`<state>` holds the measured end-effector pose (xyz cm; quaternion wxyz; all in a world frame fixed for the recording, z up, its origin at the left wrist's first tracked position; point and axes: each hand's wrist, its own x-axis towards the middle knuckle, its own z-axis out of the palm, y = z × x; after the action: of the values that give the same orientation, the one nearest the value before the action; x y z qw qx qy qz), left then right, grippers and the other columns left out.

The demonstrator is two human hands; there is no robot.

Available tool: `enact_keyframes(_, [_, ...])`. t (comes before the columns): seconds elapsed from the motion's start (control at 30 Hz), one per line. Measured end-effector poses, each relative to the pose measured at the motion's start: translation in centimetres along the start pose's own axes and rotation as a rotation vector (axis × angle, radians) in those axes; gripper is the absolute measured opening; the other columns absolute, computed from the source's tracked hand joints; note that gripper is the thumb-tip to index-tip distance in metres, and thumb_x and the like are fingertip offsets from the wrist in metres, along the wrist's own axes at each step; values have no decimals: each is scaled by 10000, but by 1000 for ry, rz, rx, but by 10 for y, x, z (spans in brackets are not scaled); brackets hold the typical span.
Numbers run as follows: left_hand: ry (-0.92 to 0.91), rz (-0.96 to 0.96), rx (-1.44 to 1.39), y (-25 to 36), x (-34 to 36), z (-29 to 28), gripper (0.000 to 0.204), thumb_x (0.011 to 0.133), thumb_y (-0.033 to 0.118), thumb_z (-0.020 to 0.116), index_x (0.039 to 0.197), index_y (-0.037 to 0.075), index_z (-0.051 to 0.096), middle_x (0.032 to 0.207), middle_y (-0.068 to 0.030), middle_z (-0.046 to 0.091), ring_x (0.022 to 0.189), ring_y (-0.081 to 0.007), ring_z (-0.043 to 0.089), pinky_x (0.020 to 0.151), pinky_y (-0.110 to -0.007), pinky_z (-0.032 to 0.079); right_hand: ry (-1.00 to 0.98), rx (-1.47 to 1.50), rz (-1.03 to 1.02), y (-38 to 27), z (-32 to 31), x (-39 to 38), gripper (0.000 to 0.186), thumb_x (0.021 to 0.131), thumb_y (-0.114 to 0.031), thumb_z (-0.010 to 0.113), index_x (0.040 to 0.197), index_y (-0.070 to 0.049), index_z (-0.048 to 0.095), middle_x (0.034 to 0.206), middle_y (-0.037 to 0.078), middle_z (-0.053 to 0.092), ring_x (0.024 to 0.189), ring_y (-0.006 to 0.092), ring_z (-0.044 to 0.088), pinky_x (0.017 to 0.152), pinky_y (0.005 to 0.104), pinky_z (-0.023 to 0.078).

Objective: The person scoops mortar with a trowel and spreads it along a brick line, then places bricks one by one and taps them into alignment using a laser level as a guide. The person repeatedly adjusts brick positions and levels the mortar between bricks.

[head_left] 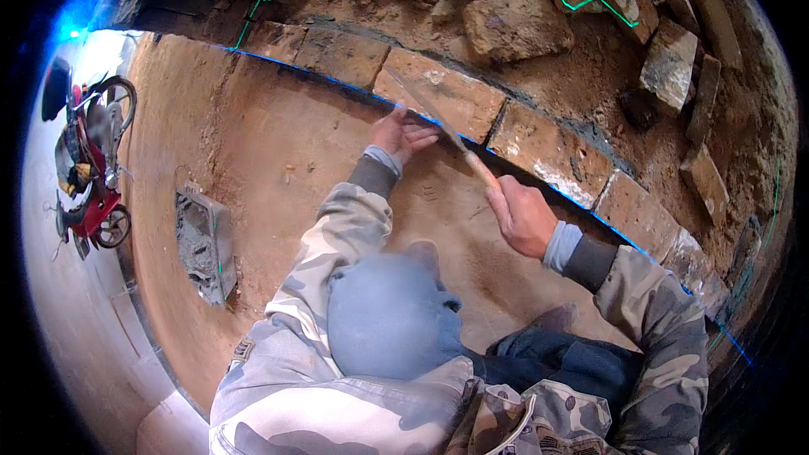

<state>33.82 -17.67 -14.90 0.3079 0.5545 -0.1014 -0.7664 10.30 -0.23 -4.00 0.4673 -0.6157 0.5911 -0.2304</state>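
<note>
My right hand (524,219) is closed round the wooden handle (482,170) of a trowel. The narrow-looking blade (431,109), seen nearly edge-on, slants up and left across the front edge of a brown brick (447,91) in a laid row. My left hand (399,135) is open below that edge, fingers stretched toward the blade. Whether those fingers touch the brick or the blade I cannot tell. More bricks continue the row to the left (344,56) and to the right (552,152), with dark joints between them. A thin blue line (324,78) follows the row's front edge.
Loose bricks (518,27) and a heap of them (670,66) lie on rough soil behind the row. Green lines of light cross the soil. A grey tub of mortar (200,244) sits on the earth floor at left. Beyond it stands a red motorcycle (94,168).
</note>
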Motion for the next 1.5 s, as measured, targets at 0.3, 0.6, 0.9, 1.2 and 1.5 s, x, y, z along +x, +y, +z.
enact_keyframes(0.3, [71,35,51,-4,0,10,517,1029,432,442,1241,-38,484,1207,-292,594,1108,-481,606,955,-622,487,-19,-60,26,-5,-19,19,343,1029,-296,450,967,22,562,809,289,596,764,475,576,676,515,443])
enact_keyframes(0.6, [-12,41,91,-5,-1,8,567,1027,443,425,1270,-68,467,1263,-311,560,1158,-476,572,984,-611,469,-83,-158,80,5,-30,29,371,1035,-295,418,957,30,578,834,298,595,784,485,576,672,519,436])
enact_keyframes(0.9, [28,33,33,1,4,15,542,1038,420,413,1253,-76,456,1275,-303,538,1175,-476,555,1011,-611,448,-3,-112,16,-4,-34,27,412,1022,-322,445,876,35,590,795,304,586,756,499,565,653,528,428])
enact_keyframes(1.2, [20,64,24,-3,8,3,585,1023,441,456,1232,-105,444,1268,-323,541,1173,-512,549,981,-633,468,87,-125,-67,11,-31,33,386,1002,-324,497,884,31,592,813,314,590,729,507,573,623,535,435])
enact_keyframes(1.5, [-3,17,2,-7,11,-3,581,1014,432,487,1319,-57,407,1309,-325,511,1171,-515,548,1011,-637,432,-36,-214,55,30,-29,39,400,1009,-366,477,879,-3,581,752,260,583,666,431,561,601,502,415])
